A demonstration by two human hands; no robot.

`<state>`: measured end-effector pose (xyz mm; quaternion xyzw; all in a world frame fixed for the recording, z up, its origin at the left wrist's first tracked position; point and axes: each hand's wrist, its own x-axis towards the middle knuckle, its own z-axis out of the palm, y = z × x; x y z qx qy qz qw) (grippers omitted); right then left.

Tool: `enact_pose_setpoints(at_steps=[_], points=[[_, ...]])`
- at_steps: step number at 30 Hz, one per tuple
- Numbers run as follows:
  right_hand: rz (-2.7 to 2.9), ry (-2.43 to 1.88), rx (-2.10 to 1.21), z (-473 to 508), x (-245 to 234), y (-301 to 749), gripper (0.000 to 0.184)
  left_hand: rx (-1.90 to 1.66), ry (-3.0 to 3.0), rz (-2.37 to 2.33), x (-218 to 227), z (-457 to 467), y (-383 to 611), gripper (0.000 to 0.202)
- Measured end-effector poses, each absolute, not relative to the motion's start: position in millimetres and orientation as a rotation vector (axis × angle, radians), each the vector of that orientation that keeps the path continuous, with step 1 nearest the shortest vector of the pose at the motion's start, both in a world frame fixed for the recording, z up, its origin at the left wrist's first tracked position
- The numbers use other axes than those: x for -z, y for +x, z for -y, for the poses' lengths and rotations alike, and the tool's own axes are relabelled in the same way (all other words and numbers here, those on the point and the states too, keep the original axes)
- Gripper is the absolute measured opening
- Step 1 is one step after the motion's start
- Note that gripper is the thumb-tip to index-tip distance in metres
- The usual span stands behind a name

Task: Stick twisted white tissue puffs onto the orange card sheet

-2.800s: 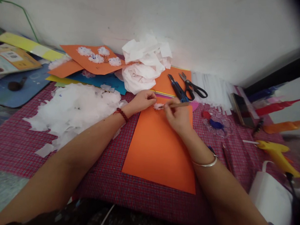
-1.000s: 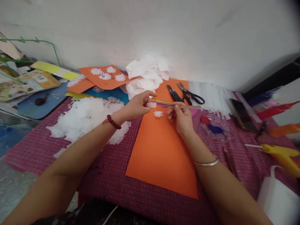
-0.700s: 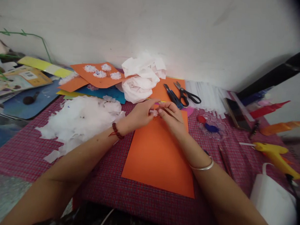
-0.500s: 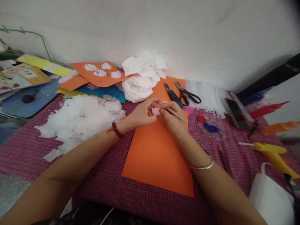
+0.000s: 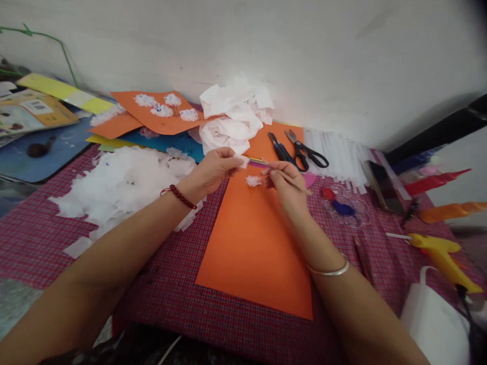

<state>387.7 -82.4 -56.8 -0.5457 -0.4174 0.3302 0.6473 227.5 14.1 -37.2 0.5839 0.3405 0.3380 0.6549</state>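
The red-checked, cloth-covered bench (image 5: 158,286) carries a rectangular orange paper sheet (image 5: 261,242) toward its front edge. At the sheet's far end the hands, together half a second ago, have parted: right hand (image 5: 287,190) closed around a slim tan stick (image 5: 294,183), frilly white paper tuft (image 5: 253,181) now uncovered, left hand (image 5: 218,168) pinching a small white paper square (image 5: 242,160).

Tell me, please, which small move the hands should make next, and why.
Perhaps bring the thin stick to the paper piece: the left hand pinches that piece, the right hand holds the stick nearby, and a white tuft sits on the orange sheet.
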Motion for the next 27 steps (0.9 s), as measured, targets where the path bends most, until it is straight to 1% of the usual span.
enact_pose_setpoints(at_steps=[3, 6, 8, 11, 21, 25, 27], points=[[0.975, -1.261, -0.765, 79, 64, 397, 0.027, -0.848, 1.367, -0.837, 42, -29, 219, 0.021], [1.011, -1.309, -0.718, 77, 72, 404, 0.034, -0.790, 1.418, -0.857, 54, -38, 215, 0.013], [1.019, -1.328, -0.700, 75, 77, 406, 0.033, -0.748, 1.444, -0.847, 62, -41, 214, 0.009], [1.025, -1.335, -0.709, 74, 83, 406, 0.030, -0.737, 1.431, -0.805, 68, -42, 214, 0.008], [1.112, -1.388, -0.641, 72, 88, 404, 0.031, -0.716, 1.412, -0.729, 69, -41, 215, 0.004], [1.124, -1.364, -0.627, 72, 88, 403, 0.029, -0.689, 1.423, -0.718, 68, -42, 215, 0.007], [1.119, -1.354, -0.626, 71, 88, 402, 0.027, -0.670, 1.435, -0.712, 67, -41, 214, 0.005]])
